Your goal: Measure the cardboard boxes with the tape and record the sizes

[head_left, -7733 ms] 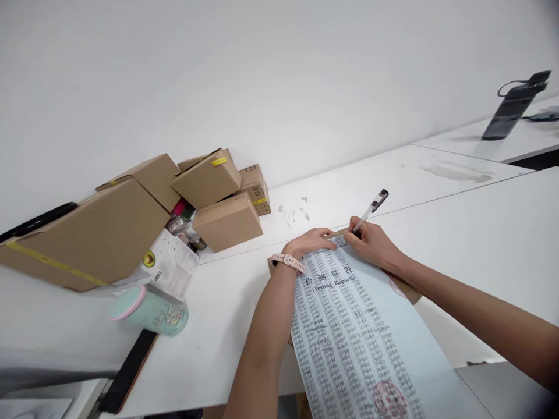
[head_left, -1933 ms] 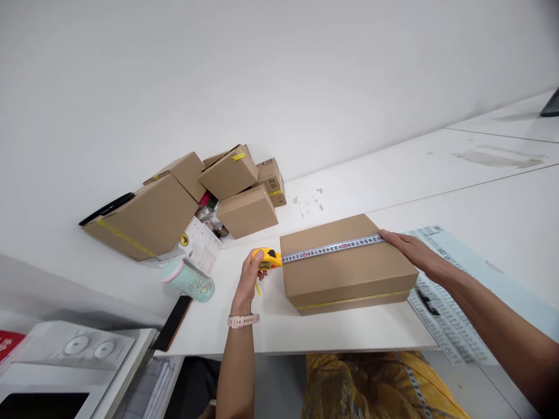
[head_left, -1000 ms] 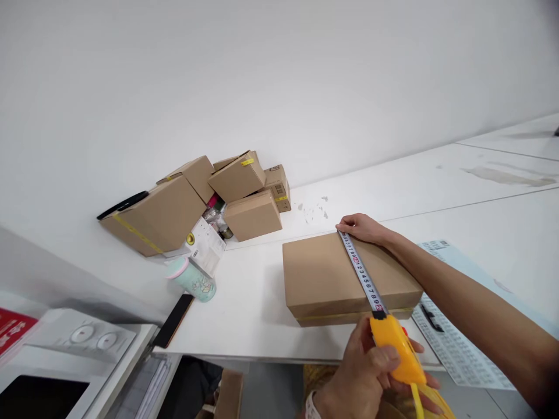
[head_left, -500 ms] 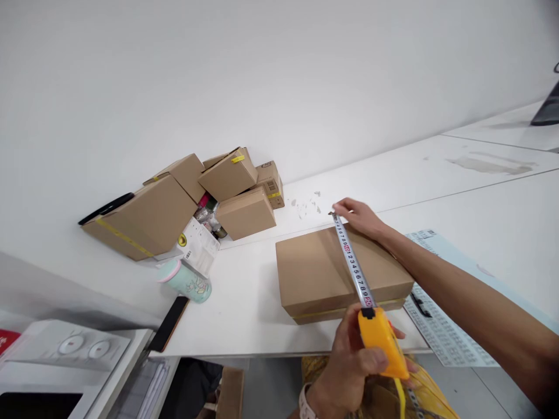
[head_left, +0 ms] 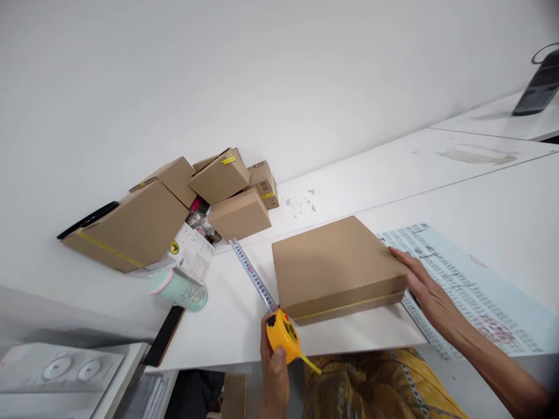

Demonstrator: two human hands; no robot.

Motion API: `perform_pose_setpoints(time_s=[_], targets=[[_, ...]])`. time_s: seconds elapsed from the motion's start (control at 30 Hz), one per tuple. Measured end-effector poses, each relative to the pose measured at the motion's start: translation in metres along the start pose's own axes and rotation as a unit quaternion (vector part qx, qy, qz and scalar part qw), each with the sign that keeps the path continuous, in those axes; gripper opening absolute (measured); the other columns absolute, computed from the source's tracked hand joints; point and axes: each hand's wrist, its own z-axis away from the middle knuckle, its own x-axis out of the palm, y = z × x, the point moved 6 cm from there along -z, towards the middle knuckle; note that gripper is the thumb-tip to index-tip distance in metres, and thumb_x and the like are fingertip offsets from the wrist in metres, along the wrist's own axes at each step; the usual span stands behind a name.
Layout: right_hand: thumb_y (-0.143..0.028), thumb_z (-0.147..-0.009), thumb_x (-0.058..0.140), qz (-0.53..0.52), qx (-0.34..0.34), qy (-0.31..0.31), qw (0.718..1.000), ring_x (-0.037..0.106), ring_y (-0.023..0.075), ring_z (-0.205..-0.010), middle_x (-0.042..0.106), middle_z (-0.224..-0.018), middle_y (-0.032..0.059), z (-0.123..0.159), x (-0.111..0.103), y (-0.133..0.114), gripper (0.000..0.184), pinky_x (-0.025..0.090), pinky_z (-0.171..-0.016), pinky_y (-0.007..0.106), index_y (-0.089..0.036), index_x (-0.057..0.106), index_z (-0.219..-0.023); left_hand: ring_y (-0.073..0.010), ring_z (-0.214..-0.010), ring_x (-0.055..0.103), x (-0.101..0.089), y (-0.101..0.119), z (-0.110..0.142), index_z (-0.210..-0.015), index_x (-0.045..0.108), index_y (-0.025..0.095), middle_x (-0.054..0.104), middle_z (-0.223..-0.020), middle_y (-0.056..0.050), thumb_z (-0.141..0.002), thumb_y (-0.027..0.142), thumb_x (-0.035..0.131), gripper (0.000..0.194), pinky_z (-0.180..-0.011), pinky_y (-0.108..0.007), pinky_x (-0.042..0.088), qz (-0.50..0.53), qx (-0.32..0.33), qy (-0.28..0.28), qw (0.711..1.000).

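My left hand (head_left: 275,372) is closed round a yellow tape measure (head_left: 283,337) near the table's front edge. Its metal blade (head_left: 253,274) sticks out, up and to the left, past the near left corner of a cardboard box (head_left: 336,267), with the free end near the smaller boxes. The box lies on the white table, closed, with a yellow strip along its front side. My right hand (head_left: 430,294) rests against the box's right end, fingers stretched out; part of the palm side is hidden.
Several cardboard boxes (head_left: 240,215) are stacked against the wall at left. Beside them are a mint-green cup (head_left: 183,291) and a white printed carton (head_left: 192,253). A light-blue printed sheet (head_left: 463,279) lies right of the box. A dark bottle (head_left: 537,87) stands far right.
The tape measure has moved left, its blade off the box top. My right hand has let go of the blade's tip and come down to the box's right end.
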Motion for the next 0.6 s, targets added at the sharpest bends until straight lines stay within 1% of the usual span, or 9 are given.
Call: perform_pose_setpoints(time_s=[0.07,0.13,0.2,0.27,0.37,0.43,0.47,0.53,0.6], targets=[[-0.063,-0.093,0.045,0.036,-0.062,0.011,0.997,0.041,0.0366,-0.144,0.047,-0.156,0.0060,-0.009,0.000,-0.028,0.056,0.044,-0.109,0.052,-0.040,0.048,-0.145,-0.0376,-0.129,0.056,0.010,0.011,-0.012,-0.133,0.054,0.034,0.061,-0.139,-0.009,-0.061,0.073,0.077,0.085,-0.096,-0.042,0.055,0.015,0.023,-0.004,1.000],[-0.061,-0.092,0.049,0.061,-0.085,0.030,0.994,0.048,0.0375,-0.136,0.051,-0.150,0.0091,-0.024,-0.002,-0.054,0.055,0.046,-0.103,0.051,-0.037,0.050,-0.141,-0.0373,-0.130,0.054,0.020,0.034,-0.028,-0.133,0.052,0.032,0.059,-0.142,-0.009,-0.060,0.069,0.080,0.086,-0.098,-0.042,0.053,0.027,0.054,-0.020,0.998],[-0.061,-0.091,0.051,0.083,-0.061,0.045,0.994,0.058,0.0364,-0.119,0.062,-0.135,0.0106,-0.042,-0.004,-0.071,0.047,0.048,-0.096,0.051,-0.032,0.058,-0.128,-0.0376,-0.128,0.055,0.031,0.061,-0.041,-0.131,0.053,0.028,0.061,-0.139,-0.011,-0.061,0.066,0.081,0.085,-0.098,-0.042,0.052,0.029,0.078,-0.045,0.996],[-0.062,-0.092,0.049,0.107,-0.028,0.044,0.993,0.062,0.0345,-0.105,0.069,-0.117,0.0107,-0.058,-0.002,-0.079,0.042,0.049,-0.088,0.049,-0.029,0.062,-0.114,-0.0370,-0.126,0.056,0.040,0.084,-0.048,-0.128,0.055,0.025,0.063,-0.135,-0.013,-0.062,0.066,0.081,0.081,-0.096,-0.040,0.052,0.028,0.090,-0.060,0.994],[-0.062,-0.093,0.047,0.134,-0.044,0.043,0.989,0.057,0.0357,-0.112,0.069,-0.111,0.0105,-0.077,0.002,-0.085,0.040,0.047,-0.086,0.047,-0.028,0.063,-0.105,-0.0352,-0.121,0.058,0.048,0.101,-0.039,-0.125,0.057,0.028,0.059,-0.143,-0.012,-0.063,0.067,0.082,0.077,-0.088,-0.037,0.054,0.008,0.120,-0.051,0.991],[-0.058,-0.095,0.046,0.132,-0.088,0.042,0.986,0.054,0.0347,-0.119,0.069,-0.115,0.0093,-0.084,0.005,-0.089,0.034,0.046,-0.091,0.046,-0.029,0.062,-0.103,-0.0324,-0.105,0.063,0.055,0.096,-0.021,-0.131,0.056,0.032,0.053,-0.149,-0.011,-0.060,0.069,0.083,0.085,-0.077,-0.036,0.054,-0.007,0.145,-0.072,0.987],[-0.055,-0.096,0.046,0.123,-0.109,0.035,0.986,0.055,0.0331,-0.119,0.069,-0.117,0.0085,-0.087,0.007,-0.090,0.031,0.046,-0.092,0.046,-0.029,0.061,-0.103,-0.0290,-0.092,0.064,0.062,0.088,-0.010,-0.134,0.054,0.033,0.053,-0.148,-0.011,-0.058,0.071,0.083,0.090,-0.070,-0.035,0.054,-0.006,0.142,-0.105,0.984],[-0.047,-0.099,0.045,0.102,-0.155,0.021,0.982,0.060,0.0295,-0.114,0.067,-0.120,0.0079,-0.089,0.010,-0.095,0.025,0.046,-0.095,0.044,-0.028,0.060,-0.103,-0.0199,-0.070,0.058,0.083,0.063,0.013,-0.135,0.055,0.033,0.062,-0.132,-0.012,-0.054,0.072,0.085,0.095,-0.059,-0.032,0.049,0.030,0.091,-0.214,0.972],[-0.041,-0.101,0.042,0.100,-0.200,0.016,0.975,0.062,0.0275,-0.109,0.067,-0.120,0.0084,-0.089,0.012,-0.101,0.022,0.046,-0.095,0.044,-0.027,0.060,-0.104,-0.0151,-0.063,0.051,0.106,0.036,0.033,-0.127,0.061,0.029,0.066,-0.112,-0.010,-0.047,0.065,0.091,0.094,-0.054,-0.028,0.044,0.064,0.005,-0.311,0.948]])
